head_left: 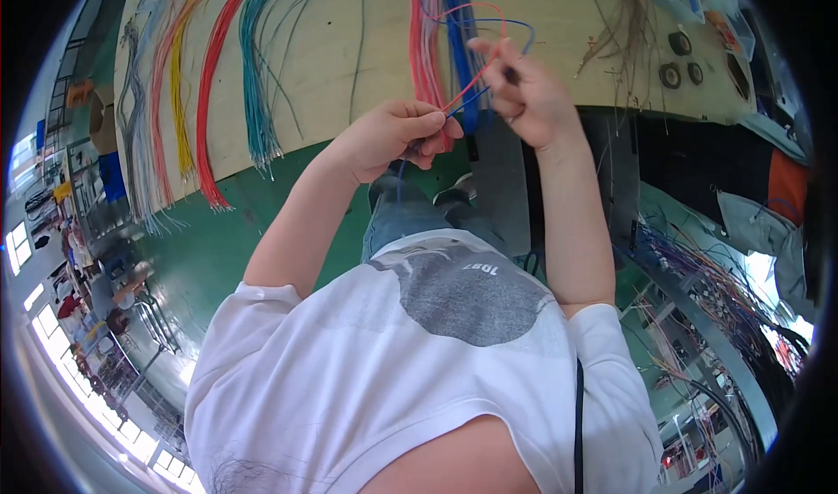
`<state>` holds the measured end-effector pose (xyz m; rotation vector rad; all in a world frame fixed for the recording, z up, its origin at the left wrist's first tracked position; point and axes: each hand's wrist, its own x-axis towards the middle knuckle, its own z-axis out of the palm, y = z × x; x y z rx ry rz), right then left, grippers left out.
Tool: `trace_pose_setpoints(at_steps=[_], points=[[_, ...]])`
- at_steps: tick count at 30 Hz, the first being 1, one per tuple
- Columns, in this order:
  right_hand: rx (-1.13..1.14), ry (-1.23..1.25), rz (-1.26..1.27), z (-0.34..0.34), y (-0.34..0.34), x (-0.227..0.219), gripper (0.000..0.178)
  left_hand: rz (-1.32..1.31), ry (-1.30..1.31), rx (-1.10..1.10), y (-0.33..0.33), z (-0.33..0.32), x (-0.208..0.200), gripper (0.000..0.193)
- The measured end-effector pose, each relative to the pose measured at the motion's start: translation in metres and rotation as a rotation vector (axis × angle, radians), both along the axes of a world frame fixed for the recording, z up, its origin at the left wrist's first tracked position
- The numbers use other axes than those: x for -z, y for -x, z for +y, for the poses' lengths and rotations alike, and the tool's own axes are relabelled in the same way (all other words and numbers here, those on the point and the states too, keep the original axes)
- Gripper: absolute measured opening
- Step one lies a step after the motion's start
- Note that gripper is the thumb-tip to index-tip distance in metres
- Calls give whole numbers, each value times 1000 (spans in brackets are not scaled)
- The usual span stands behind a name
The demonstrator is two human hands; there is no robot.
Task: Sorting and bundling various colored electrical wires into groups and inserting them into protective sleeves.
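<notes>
From where I stand, the job looks only partly along. The left hand (401, 134) pinches a red wire (476, 78) and a blue wire (529, 30) together between thumb and fingers, out past the edge of the table (550, 5). The right hand (531, 99) is half curled by their loops; I can't tell whether it grips them. So the pair is gathered, but the loops hang slack and I see no fastening. Plenty remains: the pink-red bundle (423, 53), blue bundle (457, 31) and teal bundle (255, 101) lie full.
</notes>
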<state>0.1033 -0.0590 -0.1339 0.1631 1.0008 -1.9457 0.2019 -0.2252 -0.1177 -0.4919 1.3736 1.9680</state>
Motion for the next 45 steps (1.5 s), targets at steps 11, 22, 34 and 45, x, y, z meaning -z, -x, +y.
trace_pose_setpoints(at_steps=[11, 22, 34, 45], points=[[357, 79, 43, 16, 112, 6, 33, -136, -223, 29, -15, -79, 10, 23], [52, -178, -212, -81, -72, 57, 28, -221, 178, -329, -25, -44, 50, 20], [-130, -864, 571, -161, -37, 122, 35, 165, 548, -186, -97, -71, 90, 24], [-526, -1211, 966, -205, -63, 131, 24, 216, 1858, -625, -155, -320, 152, 20]])
